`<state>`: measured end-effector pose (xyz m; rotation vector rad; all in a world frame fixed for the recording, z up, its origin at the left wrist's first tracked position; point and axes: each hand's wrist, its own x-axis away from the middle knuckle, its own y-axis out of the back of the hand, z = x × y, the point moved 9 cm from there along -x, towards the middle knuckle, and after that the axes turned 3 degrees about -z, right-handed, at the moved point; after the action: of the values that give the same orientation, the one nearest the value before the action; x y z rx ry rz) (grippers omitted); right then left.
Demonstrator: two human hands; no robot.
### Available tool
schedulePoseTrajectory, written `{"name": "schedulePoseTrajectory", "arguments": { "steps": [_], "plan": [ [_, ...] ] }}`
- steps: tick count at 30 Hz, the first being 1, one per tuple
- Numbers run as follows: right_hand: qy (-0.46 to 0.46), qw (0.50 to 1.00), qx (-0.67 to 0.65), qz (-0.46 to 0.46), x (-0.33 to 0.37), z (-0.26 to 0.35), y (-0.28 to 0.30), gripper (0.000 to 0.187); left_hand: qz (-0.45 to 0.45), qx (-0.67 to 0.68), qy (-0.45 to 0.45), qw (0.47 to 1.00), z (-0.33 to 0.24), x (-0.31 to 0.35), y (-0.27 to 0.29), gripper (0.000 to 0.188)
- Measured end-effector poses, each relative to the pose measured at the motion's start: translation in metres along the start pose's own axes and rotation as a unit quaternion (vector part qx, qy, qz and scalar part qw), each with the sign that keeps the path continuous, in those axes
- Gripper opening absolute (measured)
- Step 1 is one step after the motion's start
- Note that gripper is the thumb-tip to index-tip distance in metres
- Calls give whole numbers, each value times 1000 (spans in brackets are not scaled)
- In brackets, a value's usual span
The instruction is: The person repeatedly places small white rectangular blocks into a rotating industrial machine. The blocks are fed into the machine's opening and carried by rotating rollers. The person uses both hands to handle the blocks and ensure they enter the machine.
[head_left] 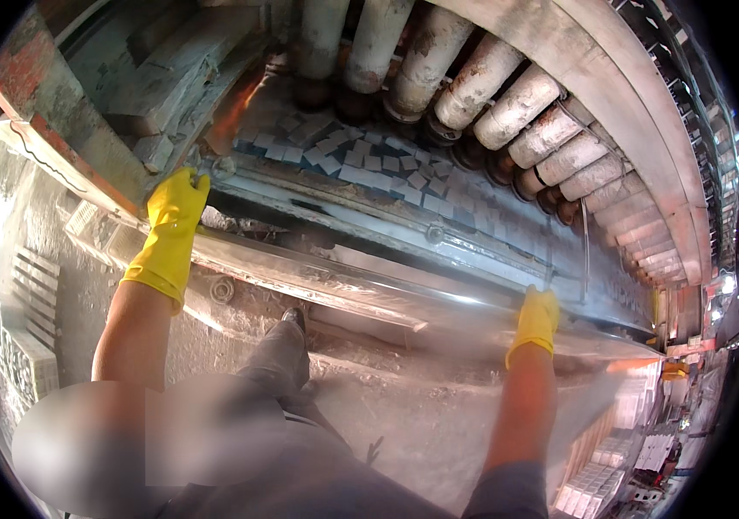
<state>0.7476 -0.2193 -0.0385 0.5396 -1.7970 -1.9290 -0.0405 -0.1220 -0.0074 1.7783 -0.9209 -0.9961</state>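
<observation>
Both my hands wear yellow rubber gloves. My left hand (181, 197) is closed at the left end of a long metal rail (343, 221) along the machine's front edge; its fingertips are partly hidden. Far to the right, my right hand (538, 313) is closed on the same front edge, its fingers curled over the far side. Beyond the rail, several pale rectangular tile pieces (354, 156) lie scattered on a wet, dark bed (294, 157). A row of thick, stained metal cylinders (425, 65) stands over the bed.
A shiny metal ledge (387, 285) runs below the rail, in front of my legs. Stacked pale blocks (155, 104) stand at the far left. A white slatted pallet (34, 290) lies on the floor at left. Stacks of pale tiles (594, 484) stand at lower right. Mist hangs near my right hand.
</observation>
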Motion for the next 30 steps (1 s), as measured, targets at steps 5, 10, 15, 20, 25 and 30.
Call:
{"name": "schedulePoseTrajectory", "arguments": {
  "steps": [5,10,15,20,25,30],
  "plan": [
    [-1,1000,2,12,-26,15,-3,55,2,-8,3,1000,-14,-22,-10,41],
    [-12,999,-24,31,-42,30,-10,54,6,-23,13,1000,-23,-38,-11,41],
    [-4,998,-37,44,-58,32,-19,55,-1,-13,0,1000,-30,-45,-11,41],
    [-8,998,-24,53,-65,32,-21,56,6,-8,1,1000,-36,-51,-13,41],
    [19,999,-1,29,-61,47,-12,57,9,-13,7,1000,-32,-55,-13,44],
    [3,999,-9,51,-71,47,-19,61,21,-21,17,999,-41,-59,-14,46]
  ]
}}
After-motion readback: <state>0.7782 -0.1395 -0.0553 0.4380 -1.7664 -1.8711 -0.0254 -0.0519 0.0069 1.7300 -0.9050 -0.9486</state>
